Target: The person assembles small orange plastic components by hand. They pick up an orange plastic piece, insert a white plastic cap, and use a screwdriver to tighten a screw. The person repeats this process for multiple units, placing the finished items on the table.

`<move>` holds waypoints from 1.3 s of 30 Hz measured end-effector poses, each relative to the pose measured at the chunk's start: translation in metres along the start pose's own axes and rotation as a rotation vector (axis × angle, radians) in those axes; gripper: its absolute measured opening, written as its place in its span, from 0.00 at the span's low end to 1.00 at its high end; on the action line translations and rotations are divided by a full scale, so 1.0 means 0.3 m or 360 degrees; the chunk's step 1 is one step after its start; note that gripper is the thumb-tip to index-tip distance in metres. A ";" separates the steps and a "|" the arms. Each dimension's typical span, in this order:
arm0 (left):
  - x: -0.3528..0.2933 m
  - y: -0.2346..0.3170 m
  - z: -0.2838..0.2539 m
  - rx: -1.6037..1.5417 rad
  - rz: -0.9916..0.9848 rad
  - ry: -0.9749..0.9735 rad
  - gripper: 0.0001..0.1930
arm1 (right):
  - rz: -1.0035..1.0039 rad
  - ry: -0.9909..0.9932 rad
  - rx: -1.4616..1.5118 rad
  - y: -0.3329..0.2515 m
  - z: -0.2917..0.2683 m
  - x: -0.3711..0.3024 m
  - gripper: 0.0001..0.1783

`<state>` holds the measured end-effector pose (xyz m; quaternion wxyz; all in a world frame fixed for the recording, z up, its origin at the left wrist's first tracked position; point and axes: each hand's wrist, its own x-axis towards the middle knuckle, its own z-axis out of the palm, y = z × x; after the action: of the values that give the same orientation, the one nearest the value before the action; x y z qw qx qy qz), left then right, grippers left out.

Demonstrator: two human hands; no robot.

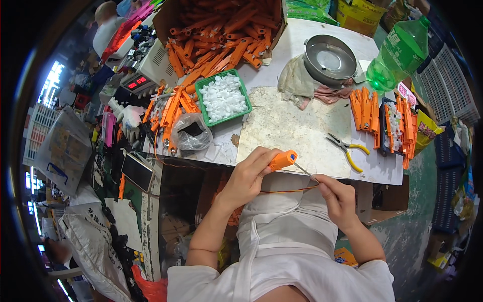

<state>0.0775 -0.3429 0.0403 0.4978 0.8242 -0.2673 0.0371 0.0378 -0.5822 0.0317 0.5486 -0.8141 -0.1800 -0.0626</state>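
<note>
At the worktop's (381, 171) front edge, our left hand (246, 178) has its fingers clamped around the orange part (283, 160), apparently steadying it for the thin rod (304, 170) pinched between our right hand's (337, 197) fingers, the green tray (202, 107) placed ahead, likely for reach.

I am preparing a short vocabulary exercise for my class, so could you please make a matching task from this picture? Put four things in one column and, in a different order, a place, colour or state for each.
Things
1. Tray
2. Pliers
3. Metal bowl
4. Orange piece

Descriptions
A. yellow-handled
B. held in the left hand
C. filled with small white pieces
D. round and grey

Right pairs: 1-C, 2-A, 3-D, 4-B.
</note>
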 end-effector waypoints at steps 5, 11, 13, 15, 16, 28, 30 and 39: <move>0.000 -0.001 -0.005 0.0150 -0.0003 -0.0019 0.17 | 0.1051 -0.0311 0.1006 -0.014 -0.063 0.042 0.13; -0.002 -0.018 0.011 -0.0739 -0.0743 -0.0133 0.22 | 0.0409 -0.0319 0.0163 -0.024 -0.069 0.045 0.13; -0.006 -0.035 0.029 -0.1044 -0.0792 -0.0177 0.25 | 0.0364 -0.0358 0.0048 -0.040 -0.073 0.053 0.12; -0.001 -0.036 0.046 -0.1263 -0.0815 -0.0181 0.28 | 0.0324 -0.0302 0.0033 -0.054 -0.058 0.057 0.12; 0.003 -0.033 0.055 -0.1329 -0.0815 -0.0159 0.29 | 0.0374 -0.0343 -0.0011 -0.059 -0.063 0.061 0.12; 0.015 -0.024 0.074 -0.1130 -0.0806 -0.0062 0.31 | 0.0694 -0.0565 0.0091 -0.066 -0.112 0.092 0.14; 0.008 -0.029 0.074 -0.1038 -0.0829 -0.0108 0.30 | 0.0884 -0.0645 0.0368 -0.037 -0.125 0.101 0.15; -0.006 -0.008 0.088 -0.1075 -0.0882 -0.0026 0.29 | -0.0234 -0.0235 -0.0328 0.037 -0.049 0.047 0.08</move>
<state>0.0717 -0.3635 0.0247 0.7285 0.6560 -0.0369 -0.1938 0.0561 -0.5963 0.0321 0.4413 -0.8531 -0.2715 -0.0608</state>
